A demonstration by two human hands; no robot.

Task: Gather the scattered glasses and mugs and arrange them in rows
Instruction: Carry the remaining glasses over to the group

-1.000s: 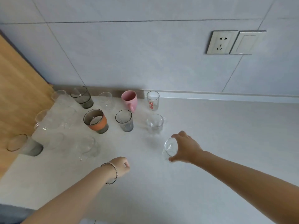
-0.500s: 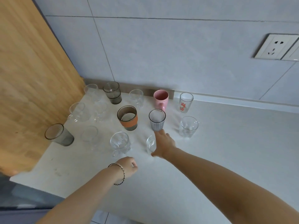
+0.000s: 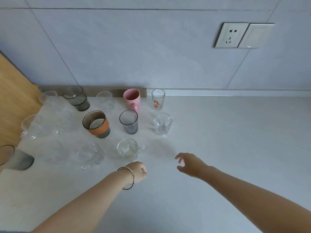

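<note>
While both hands hover over the white countertop [image 3: 218, 132] at lower centre, neither touches any glassware. Right hand [image 3: 191, 163]: fingers loosely spread and curled, empty, just right of a clear handled glass mug [image 3: 127, 147]. Left hand [image 3: 138, 171]: fingers curled into a loose fist, empty, just below that mug; beaded bracelet [image 3: 128, 178] on the wrist. Glassware stands in rows at centre left. Back row along the wall: smoky tumbler [image 3: 76, 97], clear glass [image 3: 106, 100], pink mug [image 3: 132, 99], clear glass with red print [image 3: 158, 99]. Middle row: orange-banded glass [image 3: 96, 124], ribbed grey tumbler [image 3: 129, 121], clear faceted mug [image 3: 162, 123]. More clear pieces at far left, indistinct. Wall socket [image 3: 230, 35] at upper right.
</note>
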